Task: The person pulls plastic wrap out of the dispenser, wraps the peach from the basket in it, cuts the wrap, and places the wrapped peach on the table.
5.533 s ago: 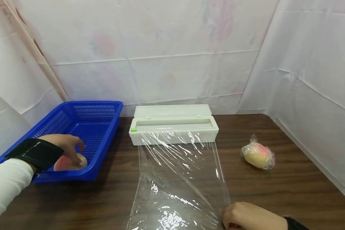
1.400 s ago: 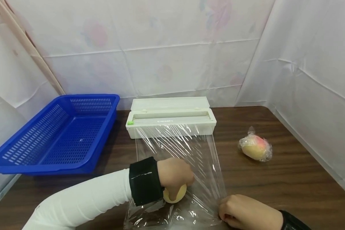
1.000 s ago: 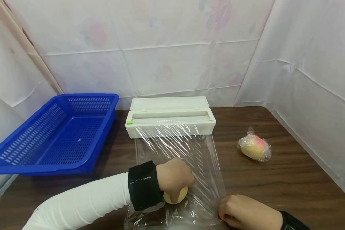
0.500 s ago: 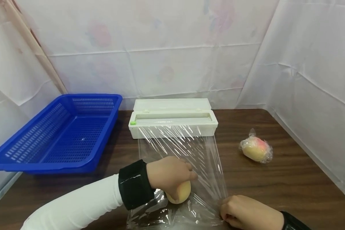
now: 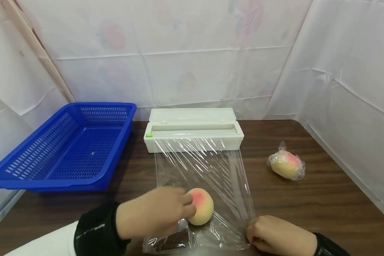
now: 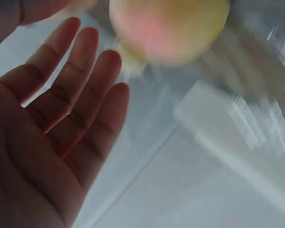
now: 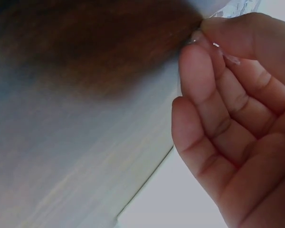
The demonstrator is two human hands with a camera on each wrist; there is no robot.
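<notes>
A yellow and pink peach [image 5: 201, 207] rests on a sheet of clear plastic wrap [image 5: 204, 170] drawn out over the table. My left hand [image 5: 156, 211] is just left of the peach in the head view; the left wrist view shows its fingers [image 6: 97, 104] loosely extended, apart from the blurred peach [image 6: 168, 28]. With thumb and fingertips, my right hand [image 5: 275, 234] pinches the wrap's near right corner, and a bit of film shows between the fingers in the right wrist view. The wrap comes from a white dispenser box [image 5: 193, 144] with its lid raised.
A blue plastic basket [image 5: 116, 153] stands on the left. On the right side of the brown table [image 5: 259, 138] lies another peach [image 5: 286, 164], wrapped in film with a twisted end. White patterned cloth [image 5: 185, 53] encloses the back and sides.
My left hand brought the peach from the basket onto the plastic wrap, then let go and moved left. My right hand keeps its pinch on the wrap's corner.
</notes>
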